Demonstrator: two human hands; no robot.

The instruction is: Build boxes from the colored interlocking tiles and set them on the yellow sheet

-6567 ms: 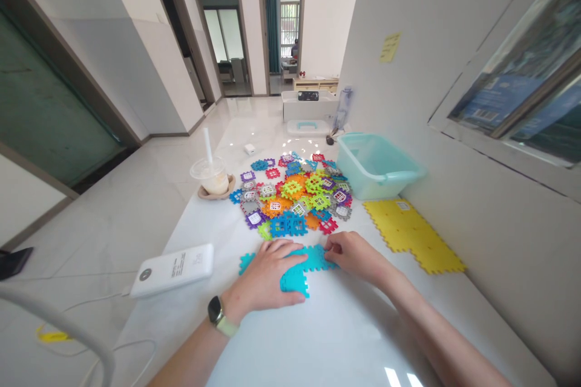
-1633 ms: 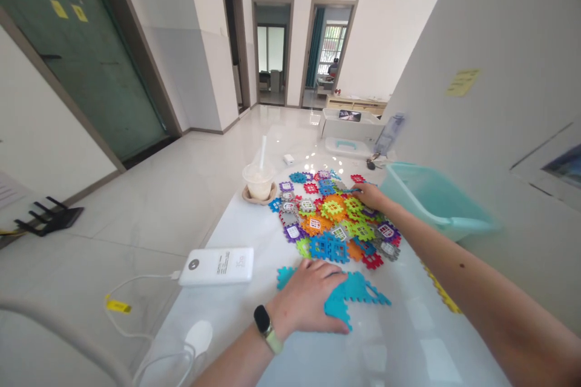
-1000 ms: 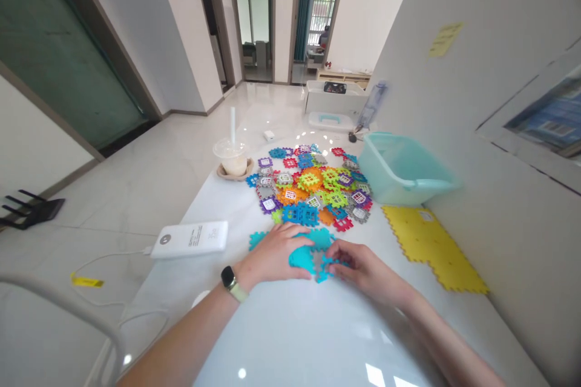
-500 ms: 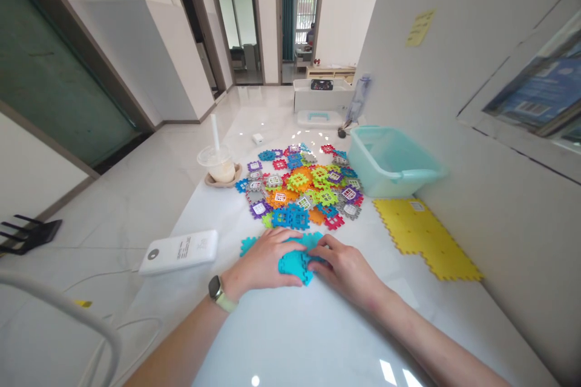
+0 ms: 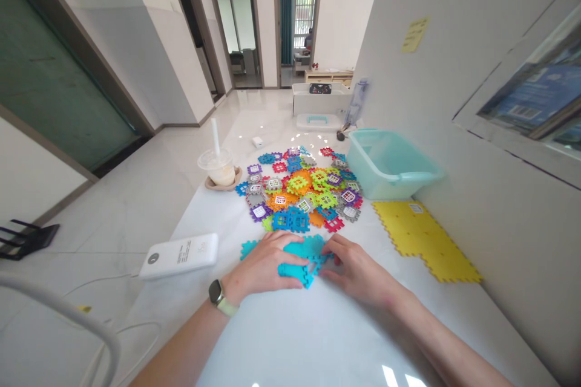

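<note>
My left hand [image 5: 265,261] lies over a light-blue panel of interlocking plastic tiles [image 5: 311,246], its thumb at the near edge and its fingers across the top. The panel's left end shows beyond the knuckles; its middle is under the hand. At the right end, my right hand [image 5: 354,269] has thumb and fingers closed around a light-blue interlocking tile [image 5: 319,263], partly hidden by the fingers. A gap shows between that tile and the panel's near part. Just beyond both hands lies a heap of multicoloured interlocking tiles [image 5: 299,182], many with window-like cut-outs.
A yellow tile panel [image 5: 411,233] lies at right beside the wall, below a mint plastic tub [image 5: 394,163]. To the left are a lidded drink cup [image 5: 218,164] with a straw and a white power bank [image 5: 179,256] with a cable. Boxes stand at the far end.
My right hand has shifted slightly right and its fingertips have moved along the tile edge. A gap in the light-blue pieces now shows near them. My left hand stays nearly in place.
</note>
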